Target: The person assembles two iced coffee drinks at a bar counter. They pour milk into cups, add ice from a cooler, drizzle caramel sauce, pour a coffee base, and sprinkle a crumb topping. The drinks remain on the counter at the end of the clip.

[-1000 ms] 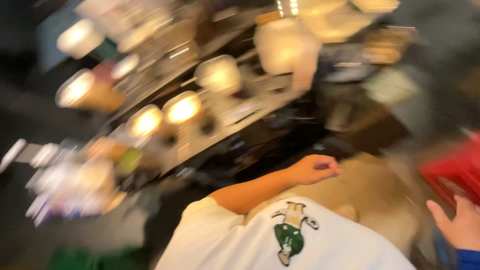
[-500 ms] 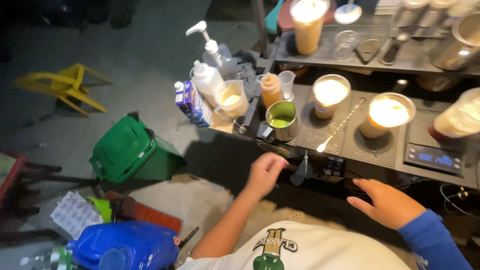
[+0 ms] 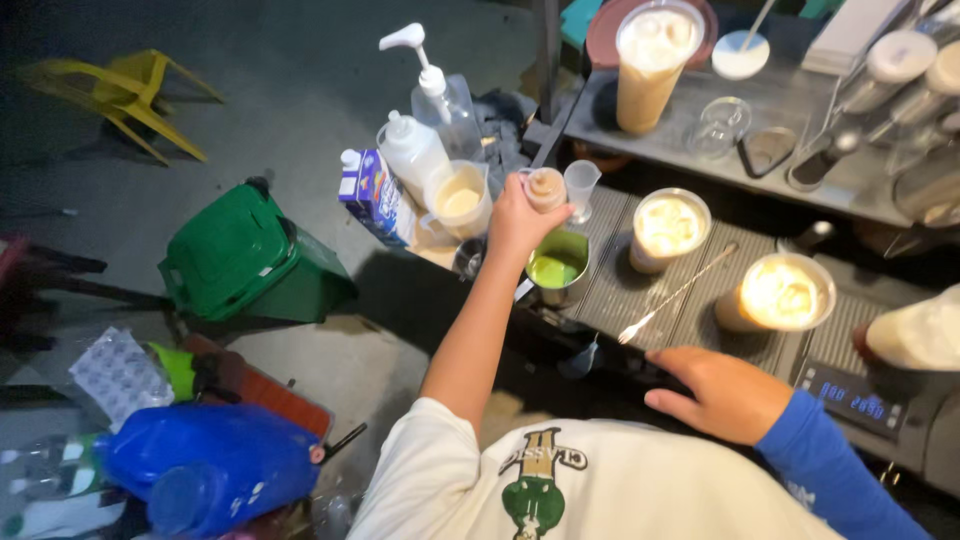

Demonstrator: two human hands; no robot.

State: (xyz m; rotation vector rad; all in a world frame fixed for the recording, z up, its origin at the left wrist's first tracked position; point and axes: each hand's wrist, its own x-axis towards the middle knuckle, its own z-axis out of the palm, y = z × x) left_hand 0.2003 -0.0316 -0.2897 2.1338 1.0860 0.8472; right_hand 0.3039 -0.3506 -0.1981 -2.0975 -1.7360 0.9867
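Two hands are out ahead of me: my right hand (image 3: 725, 393), in a blue sleeve, lies flat and spread at about four o'clock on the front edge of the dark counter (image 3: 600, 300), holding nothing, just short of a small digital scale (image 3: 850, 395). At about twelve o'clock my bare left arm stretches straight out, and my left hand (image 3: 517, 222) is wrapped tight round a small brown bottle (image 3: 546, 187), held upright directly above a metal cup of green liquid (image 3: 557, 268). Just right of that cup a long spoon (image 3: 675, 293) lies slanted on the ribbed mat, with two creamy iced drinks (image 3: 668, 226) beyond it at one and two o'clock. At eleven o'clock stand a blue milk carton (image 3: 375, 195), a measuring jug of cream (image 3: 458, 198) and a pump bottle (image 3: 440, 95). Farther back, a tall iced coffee (image 3: 650, 60) sits on a grey shelf. Down on the concrete floor, a green bin (image 3: 240, 255) lies at nine o'clock, a blue jug (image 3: 210, 465) at seven, a yellow chair (image 3: 125, 95) at ten.
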